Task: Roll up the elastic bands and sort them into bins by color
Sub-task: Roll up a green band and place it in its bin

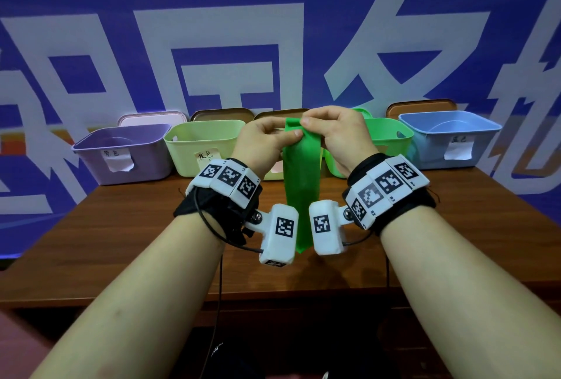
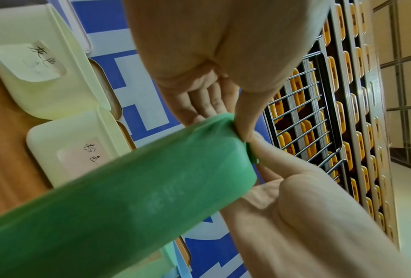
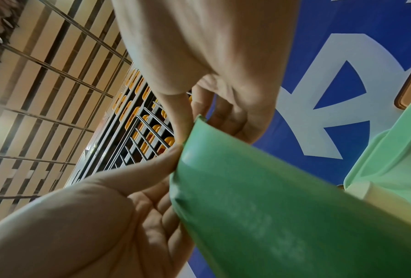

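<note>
my fingers (image 1: 296, 133) on both hands are pinched tight on the top end of the green band (image 1: 302, 178). my left hand (image 1: 262, 140) has one corner and my right hand (image 1: 340, 132) has the other, close together up in the air. the rest of the band hangs straight down between my wrists, over the brown worktop (image 1: 121, 226), with its low end near the wrist cameras. i think the rolling has only just begun, because nearly all of the band is flat and loose and i see no real roll yet. behind my hands the bins stand in a row: a purple bin (image 1: 121, 150), a pale yellow-green bin (image 1: 200, 144), a green bin (image 1: 391, 135) and a blue bin (image 1: 449, 135). i cannot see any bands inside them from here. so i still have to roll this band all the way and drop it in the green bin, i think.
</note>
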`<state>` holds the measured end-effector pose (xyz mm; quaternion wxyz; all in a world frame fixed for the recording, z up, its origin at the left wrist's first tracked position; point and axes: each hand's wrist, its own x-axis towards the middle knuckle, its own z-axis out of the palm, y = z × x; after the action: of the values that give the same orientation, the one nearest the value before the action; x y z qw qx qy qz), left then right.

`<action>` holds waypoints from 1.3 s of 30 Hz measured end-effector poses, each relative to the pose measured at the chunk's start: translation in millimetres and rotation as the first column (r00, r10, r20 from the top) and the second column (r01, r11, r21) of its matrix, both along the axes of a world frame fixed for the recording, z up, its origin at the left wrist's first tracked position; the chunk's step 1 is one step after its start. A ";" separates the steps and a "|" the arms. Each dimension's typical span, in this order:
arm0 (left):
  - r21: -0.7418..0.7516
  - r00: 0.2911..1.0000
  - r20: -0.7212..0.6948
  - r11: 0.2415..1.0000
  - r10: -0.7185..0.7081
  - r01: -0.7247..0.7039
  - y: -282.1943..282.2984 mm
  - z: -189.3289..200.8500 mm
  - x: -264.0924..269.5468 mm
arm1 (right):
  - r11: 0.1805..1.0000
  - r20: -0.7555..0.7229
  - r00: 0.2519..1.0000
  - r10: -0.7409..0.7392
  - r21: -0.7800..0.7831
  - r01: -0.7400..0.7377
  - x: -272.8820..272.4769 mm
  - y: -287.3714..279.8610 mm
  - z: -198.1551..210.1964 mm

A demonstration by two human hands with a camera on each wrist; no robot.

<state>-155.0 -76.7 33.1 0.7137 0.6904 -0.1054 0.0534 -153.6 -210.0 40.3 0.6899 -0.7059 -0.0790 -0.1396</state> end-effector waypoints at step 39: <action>-0.101 0.999 -0.015 0.994 0.031 -0.032 -1.8 1.7 0.4 | 0.997 -0.016 0.998 0.067 0.037 -0.067 1.5 2.5 -2.3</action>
<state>-154.5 -78.5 34.8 0.7475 0.6554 -0.0867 0.0651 -152.1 -207.5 38.0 0.7076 -0.6913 -0.0942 -0.1118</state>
